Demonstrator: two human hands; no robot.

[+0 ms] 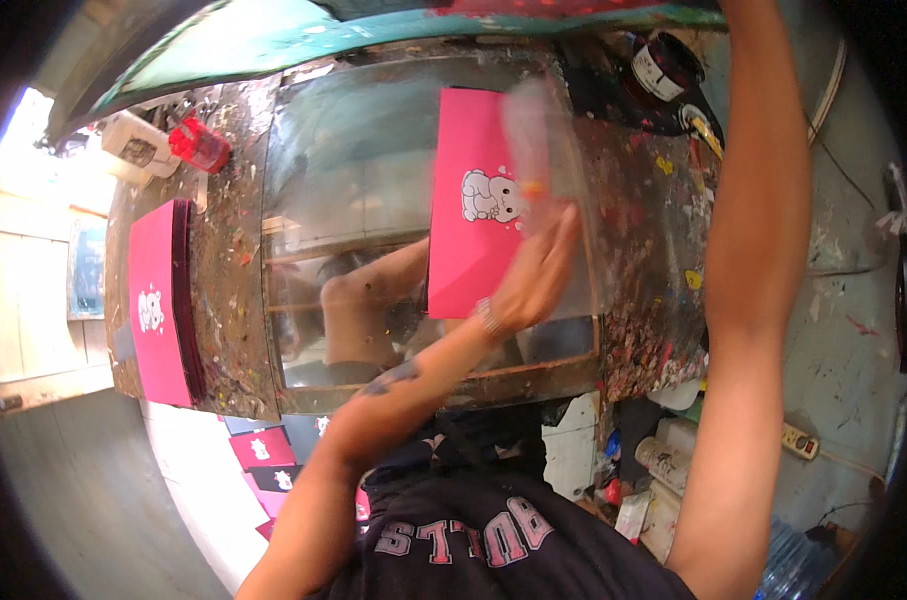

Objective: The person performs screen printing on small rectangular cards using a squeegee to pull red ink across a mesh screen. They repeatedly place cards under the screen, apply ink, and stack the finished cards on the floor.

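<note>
A bright pink sheet (464, 260) with a white cartoon animal printed on it lies on the glass panel (344, 130). My left hand (539, 275) is at the sheet's lower right edge, fingers stretched out and slightly blurred. Just beyond the fingertips, a whitish, see-through thing (530, 125) with an orange spot is smeared by motion over the sheet's right side; its kind cannot be made out. My right forearm (759, 200) reaches up along the right, and its hand is beyond the upper edge of the picture.
A stack of pink printed sheets (159, 320) rests on the paint-stained table's left side. Behind it stand a red container (200, 146) and a white container (137, 146). A dark jar (667, 68) is at the back right. A teal, paint-marked frame (244, 45) overhangs the far edge.
</note>
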